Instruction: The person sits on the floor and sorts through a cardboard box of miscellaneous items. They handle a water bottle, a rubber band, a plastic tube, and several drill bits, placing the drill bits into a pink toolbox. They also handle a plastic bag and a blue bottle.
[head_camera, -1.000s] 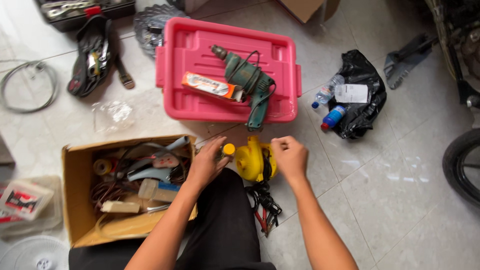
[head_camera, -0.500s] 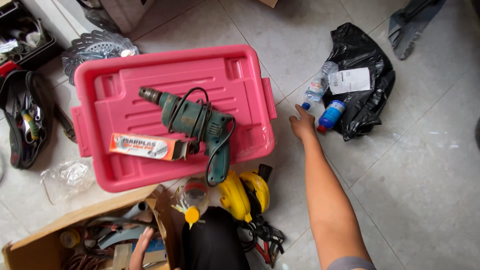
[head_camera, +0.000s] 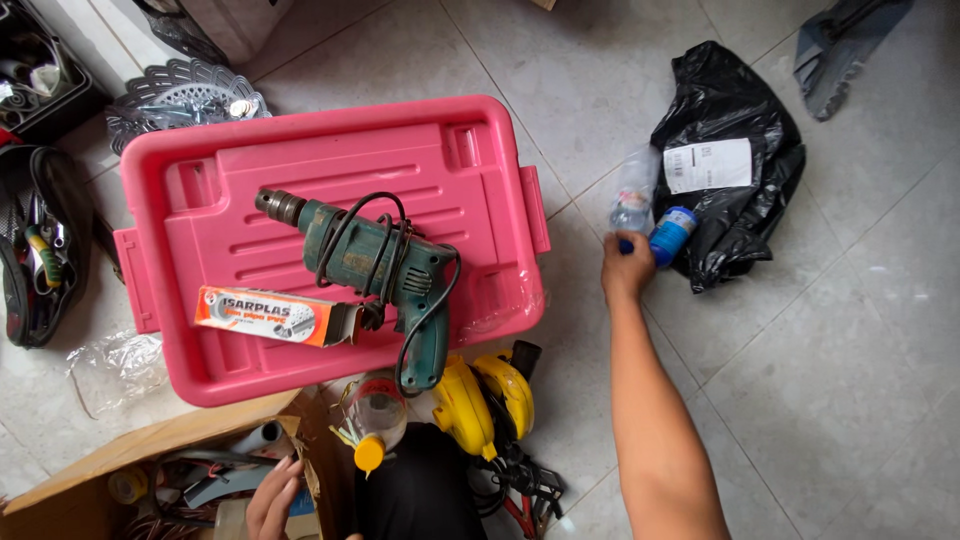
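Gripping clear bottle (head_camera: 633, 195) by its blue cap, right of centre | right hand (head_camera: 627, 268) clamped on it | bottle not yet lifted clear | left hand (head_camera: 270, 500) loose, fingers apart in cardboard box (head_camera: 120, 455), lower left

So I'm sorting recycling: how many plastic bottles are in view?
3. A clear bottle in the right hand, a blue bottle against the black bag, and a yellow-capped bottle below the pink lid. Others may be hidden.

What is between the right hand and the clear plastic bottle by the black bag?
Nothing visible: the right hand is already at the capped end of the clear plastic bottle, with a blue bottle and black bag beside it.
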